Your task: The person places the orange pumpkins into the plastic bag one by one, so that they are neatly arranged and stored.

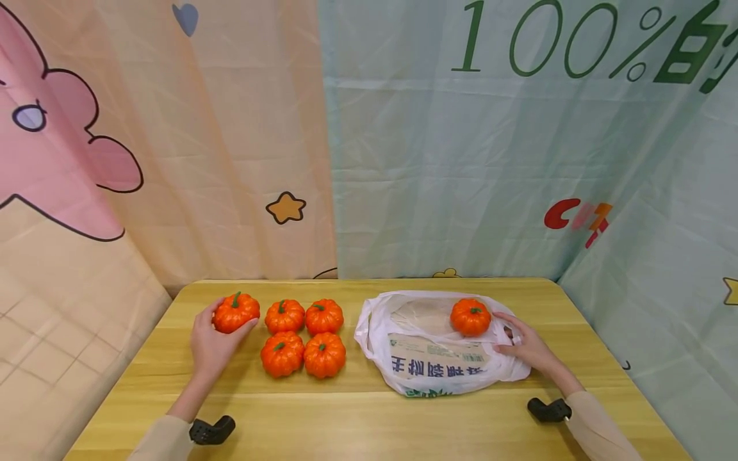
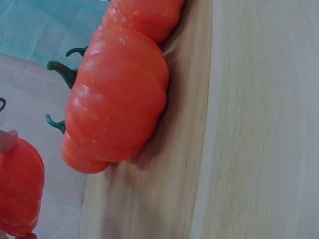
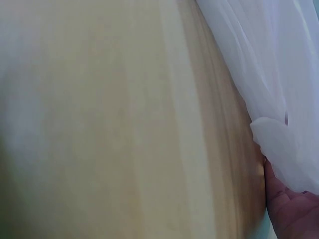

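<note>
My left hand point(image 1: 214, 342) grips a small orange pumpkin point(image 1: 236, 312) with a green stem, thumb along its near side, at the table's left. In the left wrist view, part of this held pumpkin point(image 2: 20, 189) shows at the left edge. Just right of it, several similar pumpkins point(image 1: 282, 354) stand in two rows on the table. At the right lies a white plastic bag point(image 1: 375, 333) with printed characters. My right hand point(image 1: 532, 346) holds the bag's right edge, its thumb and fingers at the plastic. One more pumpkin point(image 1: 471, 317) sits at the bag, near the right fingertips.
The wooden table point(image 1: 357, 426) has rounded back corners. Printed cloth curtains point(image 1: 438, 179) hang behind it and at both sides. Each wrist carries a black device point(image 1: 212, 431).
</note>
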The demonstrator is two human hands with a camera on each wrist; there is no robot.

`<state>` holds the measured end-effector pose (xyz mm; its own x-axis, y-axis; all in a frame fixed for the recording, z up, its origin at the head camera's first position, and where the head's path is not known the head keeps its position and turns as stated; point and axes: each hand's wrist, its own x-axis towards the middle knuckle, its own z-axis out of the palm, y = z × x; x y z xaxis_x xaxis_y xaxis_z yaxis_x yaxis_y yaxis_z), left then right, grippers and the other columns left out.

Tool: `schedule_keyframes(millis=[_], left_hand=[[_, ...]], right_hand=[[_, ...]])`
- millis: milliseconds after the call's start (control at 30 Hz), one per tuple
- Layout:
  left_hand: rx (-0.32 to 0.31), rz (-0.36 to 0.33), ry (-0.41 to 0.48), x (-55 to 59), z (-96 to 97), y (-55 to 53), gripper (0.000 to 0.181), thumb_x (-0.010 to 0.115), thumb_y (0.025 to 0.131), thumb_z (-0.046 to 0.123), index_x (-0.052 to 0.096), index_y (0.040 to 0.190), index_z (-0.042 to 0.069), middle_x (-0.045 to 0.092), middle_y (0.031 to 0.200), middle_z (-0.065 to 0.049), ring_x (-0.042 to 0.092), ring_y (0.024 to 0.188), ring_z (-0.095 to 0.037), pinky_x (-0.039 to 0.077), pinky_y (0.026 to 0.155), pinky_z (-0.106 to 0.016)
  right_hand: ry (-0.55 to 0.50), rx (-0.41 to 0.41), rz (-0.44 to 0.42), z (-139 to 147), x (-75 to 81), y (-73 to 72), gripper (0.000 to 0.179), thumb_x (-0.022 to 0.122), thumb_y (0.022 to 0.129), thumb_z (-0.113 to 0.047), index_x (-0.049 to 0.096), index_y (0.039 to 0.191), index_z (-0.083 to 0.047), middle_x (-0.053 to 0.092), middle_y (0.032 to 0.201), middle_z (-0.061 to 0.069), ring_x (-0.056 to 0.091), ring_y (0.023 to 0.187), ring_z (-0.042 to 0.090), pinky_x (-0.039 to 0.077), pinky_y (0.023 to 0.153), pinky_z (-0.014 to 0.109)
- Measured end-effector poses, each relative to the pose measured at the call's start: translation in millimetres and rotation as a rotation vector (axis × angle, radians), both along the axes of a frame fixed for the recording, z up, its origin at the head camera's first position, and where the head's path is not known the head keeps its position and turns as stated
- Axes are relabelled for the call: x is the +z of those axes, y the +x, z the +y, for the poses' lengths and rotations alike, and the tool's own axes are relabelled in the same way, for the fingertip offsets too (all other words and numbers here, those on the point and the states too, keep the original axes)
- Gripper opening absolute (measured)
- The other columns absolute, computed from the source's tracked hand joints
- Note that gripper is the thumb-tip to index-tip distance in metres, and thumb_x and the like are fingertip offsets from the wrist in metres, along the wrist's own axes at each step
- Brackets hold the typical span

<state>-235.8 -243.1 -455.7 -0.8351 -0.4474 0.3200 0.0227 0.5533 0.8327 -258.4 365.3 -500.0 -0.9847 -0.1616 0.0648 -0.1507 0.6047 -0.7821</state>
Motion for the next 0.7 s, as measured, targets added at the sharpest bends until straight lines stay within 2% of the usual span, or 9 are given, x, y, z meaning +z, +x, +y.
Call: schedule_keyframes(millis=[200, 333, 433, 567, 633, 700], left_hand=[[-0.022, 0.043, 0.037, 10.4, 16.6, 1.9, 0.078, 0.086, 0.069, 0.024, 0.05, 0.135, 0.005, 0.048, 0.132, -0.022, 0.045, 0.12, -0.036, 0.039, 0.101, -0.055], [-0.062, 0.065, 0.045, 20.0, 31.5, 1.7, 0.077, 0.087, 0.068, 0.022, 0.051, 0.134, 0.006, 0.049, 0.13, -0.019, 0.045, 0.119, -0.033, 0.04, 0.099, -0.049], [-0.085, 0.054, 0.057, 26.7, 43.3, 2.7, 0.077, 0.087, 0.069, 0.024, 0.05, 0.135, 0.009, 0.049, 0.13, -0.014, 0.047, 0.117, -0.027, 0.044, 0.093, -0.033], [-0.134, 0.036, 0.078, 33.7, 59.2, 4.1, 0.077, 0.086, 0.07, 0.024, 0.049, 0.136, 0.011, 0.048, 0.132, -0.011, 0.048, 0.115, -0.023, 0.039, 0.08, -0.009], [-0.163, 0.028, 0.087, 36.5, 67.4, 4.9, 0.077, 0.086, 0.071, 0.025, 0.049, 0.137, 0.011, 0.047, 0.133, -0.011, 0.048, 0.116, -0.024, 0.039, 0.08, -0.008], [-0.189, 0.022, 0.094, 37.2, 75.0, 4.8, 0.077, 0.086, 0.071, 0.025, 0.048, 0.137, 0.012, 0.047, 0.134, -0.012, 0.048, 0.117, -0.026, 0.044, 0.087, -0.017]], right_hand=[[-0.001, 0.0, -0.008, -1, 1.7, 1.3, 0.07, 0.073, 0.085, -0.017, 0.038, 0.144, -0.004, 0.031, 0.148, 0.03, 0.045, 0.117, 0.044, 0.045, 0.097, 0.058], [-0.002, -0.004, -0.014, -1, 3.0, 1.6, 0.07, 0.073, 0.085, -0.017, 0.038, 0.144, -0.004, 0.029, 0.149, 0.03, 0.041, 0.122, 0.047, 0.038, 0.1, 0.065], [-0.005, -0.003, -0.015, -1, 3.2, 1.3, 0.07, 0.073, 0.085, -0.017, 0.038, 0.144, -0.003, 0.029, 0.149, 0.03, 0.038, 0.124, 0.047, 0.034, 0.101, 0.068], [-0.002, -0.004, -0.01, -1, 3.0, 1.3, 0.07, 0.073, 0.084, -0.017, 0.038, 0.144, -0.003, 0.03, 0.149, 0.03, 0.04, 0.121, 0.046, 0.036, 0.1, 0.066], [0.0, -0.005, -0.012, -1, 2.8, 1.3, 0.07, 0.073, 0.084, -0.017, 0.038, 0.144, -0.004, 0.03, 0.149, 0.03, 0.041, 0.121, 0.045, 0.037, 0.1, 0.066], [-0.003, -0.004, -0.017, -1, 2.9, 0.9, 0.071, 0.073, 0.084, -0.017, 0.038, 0.144, -0.003, 0.029, 0.149, 0.03, 0.039, 0.123, 0.046, 0.035, 0.101, 0.067]])
